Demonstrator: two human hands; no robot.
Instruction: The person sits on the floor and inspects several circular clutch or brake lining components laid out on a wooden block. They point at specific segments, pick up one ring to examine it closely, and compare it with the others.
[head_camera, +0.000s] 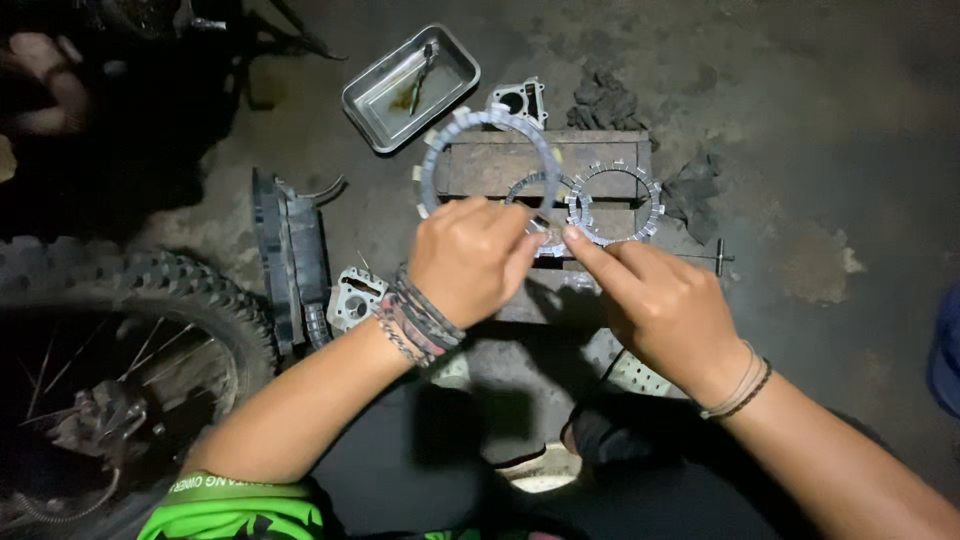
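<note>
- Left hand (470, 258) grips a large toothed ring (487, 160), raised over the wooden stand (545, 165).
- Right hand (665, 310) pinches a smaller ring (615, 203) near the stand's front edge.
- Step in hand seems to be sorting the rings; next calls for careful alignment.
- Beyond the far-left corner: metal tray (410, 87).

Large ring (487, 150) in left hand (470, 258): dull grey metal, matt, with paler pads spaced round its face. Toothed ring (615, 204) at right hand (665, 310): bare metal, brighter, notched outer edge. Small ring (535, 200) between them: grey metal, worn. Wooden block (545, 165) beneath: rough, stained, unpainted planks. Tray (410, 87) near the block's far left corner: polished steel, glossy, oily film inside. Rags (605, 100): dark, crumpled cloth. Floor (820, 150): rough concrete, matt, blotched. Tyre (190, 290): knobbly black rubber. Wristbands (420, 325): braided cord and beads.
</note>
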